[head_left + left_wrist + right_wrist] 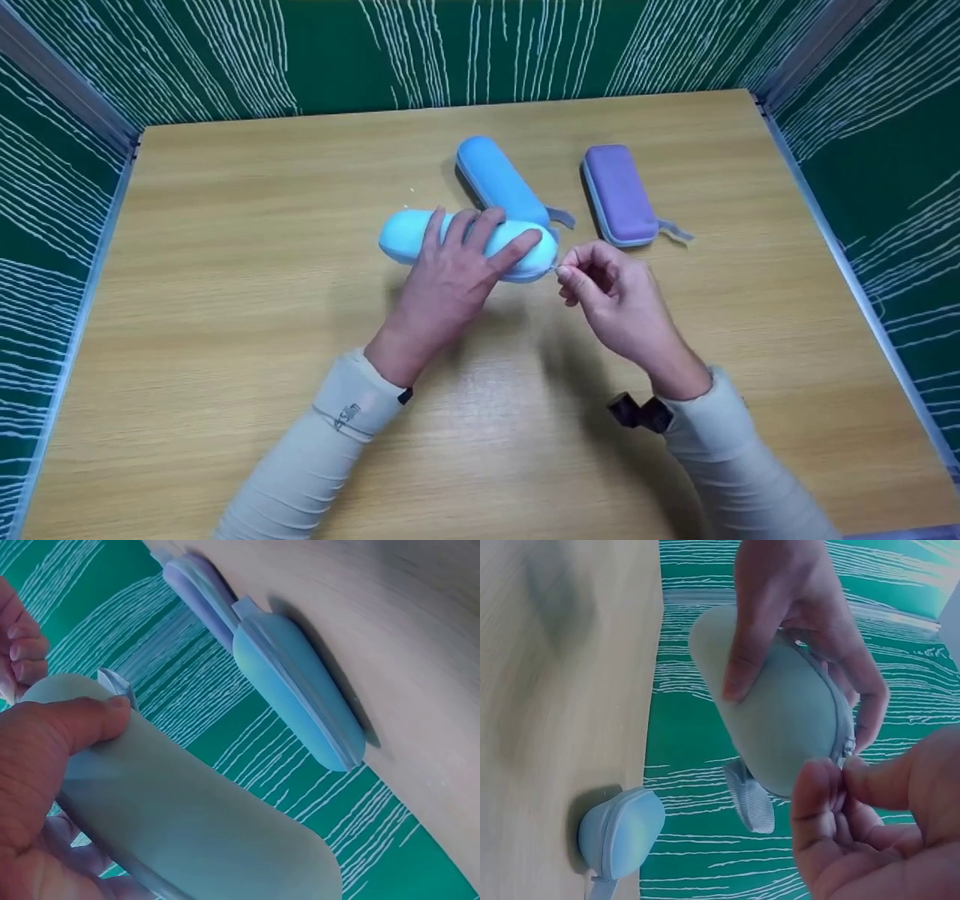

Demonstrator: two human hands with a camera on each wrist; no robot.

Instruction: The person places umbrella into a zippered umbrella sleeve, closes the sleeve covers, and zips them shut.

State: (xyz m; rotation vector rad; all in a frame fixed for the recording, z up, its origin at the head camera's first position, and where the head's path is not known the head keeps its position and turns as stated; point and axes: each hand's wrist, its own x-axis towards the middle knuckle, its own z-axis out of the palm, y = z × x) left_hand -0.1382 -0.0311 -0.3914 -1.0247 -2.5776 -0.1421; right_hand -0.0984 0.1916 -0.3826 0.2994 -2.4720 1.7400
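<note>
A light turquoise zippered case (pixel 405 234), shaped like a glasses case, is gripped by my left hand (pixel 457 281), thumb and fingers on opposite sides. The left wrist view shows the case (pixel 202 787) raised off the table. At its right end my right hand (pixel 615 300) pinches the small zipper pull between thumb and forefinger. The right wrist view shows the zipper pull (pixel 843 757) at those fingertips, and a fabric loop (pixel 750 799) hangs from the case's end. How far the zipper is open cannot be seen.
Behind the held case lies a blue zippered case (pixel 499 180) with a strap. A purple case (pixel 621 195) with a light blue lower half lies to its right. All are over a wooden table (pixel 247 300), bordered by green walls (pixel 337 60) with white streaks.
</note>
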